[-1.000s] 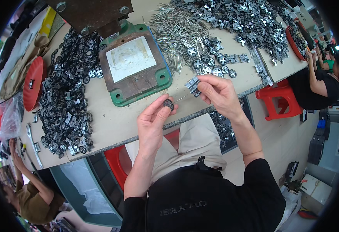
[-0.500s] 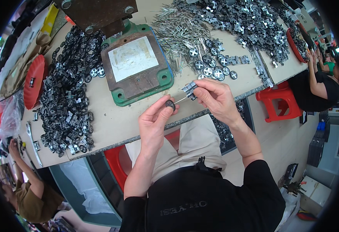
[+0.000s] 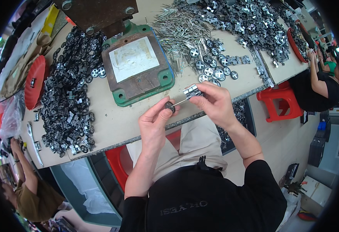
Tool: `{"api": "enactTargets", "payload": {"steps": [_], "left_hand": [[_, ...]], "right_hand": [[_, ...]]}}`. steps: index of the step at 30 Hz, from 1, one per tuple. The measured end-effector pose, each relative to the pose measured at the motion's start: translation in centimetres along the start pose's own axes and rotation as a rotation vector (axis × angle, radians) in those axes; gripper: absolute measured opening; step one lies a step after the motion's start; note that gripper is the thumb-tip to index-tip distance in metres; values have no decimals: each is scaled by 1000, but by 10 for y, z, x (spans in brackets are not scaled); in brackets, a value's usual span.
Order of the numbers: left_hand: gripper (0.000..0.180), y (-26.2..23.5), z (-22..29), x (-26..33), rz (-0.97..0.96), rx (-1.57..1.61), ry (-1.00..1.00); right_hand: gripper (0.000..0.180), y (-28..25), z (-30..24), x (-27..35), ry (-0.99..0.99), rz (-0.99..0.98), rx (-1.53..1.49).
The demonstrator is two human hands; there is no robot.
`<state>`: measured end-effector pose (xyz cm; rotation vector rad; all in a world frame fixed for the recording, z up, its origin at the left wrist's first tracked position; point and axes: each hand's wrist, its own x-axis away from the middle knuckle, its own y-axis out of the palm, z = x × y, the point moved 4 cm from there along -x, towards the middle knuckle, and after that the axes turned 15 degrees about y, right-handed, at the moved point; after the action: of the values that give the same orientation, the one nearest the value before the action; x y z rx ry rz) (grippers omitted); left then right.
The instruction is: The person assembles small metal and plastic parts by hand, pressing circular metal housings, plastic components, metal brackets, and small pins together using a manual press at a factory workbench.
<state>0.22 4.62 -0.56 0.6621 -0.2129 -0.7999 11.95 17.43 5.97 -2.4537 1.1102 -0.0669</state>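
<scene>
Between the thumb and fingers of my left hand (image 3: pixel 154 118) is a small black wheel (image 3: pixel 170 107). A thin metal axle (image 3: pixel 180 102) sticks out of it toward the right. My right hand (image 3: pixel 215 103) pinches a black and silver bracket (image 3: pixel 192 91), and the axle's far end meets it; whether it passes through I cannot tell. Both hands are above the table's near edge. Just beyond my right hand lie loose wheels with silver cross spokes (image 3: pixel 208 71).
A green-based press (image 3: pixel 146 87) stands at mid-table. Left of it is a heap of wheel and bracket assemblies (image 3: pixel 66 116) beside a red tray (image 3: pixel 34 83). Axles (image 3: pixel 177 34) and brackets (image 3: pixel 250 29) are piled on the far side. A red stool (image 3: pixel 279 102) stands right.
My right hand has tilted the bracket so its shiny side shows, and sits slightly lower. The wheel stays pinched in my left hand. At the left, another person's arm has shifted.
</scene>
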Motion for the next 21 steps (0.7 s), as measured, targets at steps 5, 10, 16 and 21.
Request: {"api": "enactTargets", "payload": {"steps": [5, 10, 16, 21], "left_hand": [[32, 6, 11, 5, -71, -384, 201], [30, 7, 14, 2, -70, -358, 209], [31, 5, 6, 7, -4, -248, 93], [29, 5, 5, 7, 22, -167, 44]], "right_hand": [[25, 3, 7, -3, 46, -104, -18], [22, 11, 32, 4, 551, -262, -534], [21, 9, 19, 4, 80, -51, -196], [21, 1, 5, 0, -34, -84, -10]]}}
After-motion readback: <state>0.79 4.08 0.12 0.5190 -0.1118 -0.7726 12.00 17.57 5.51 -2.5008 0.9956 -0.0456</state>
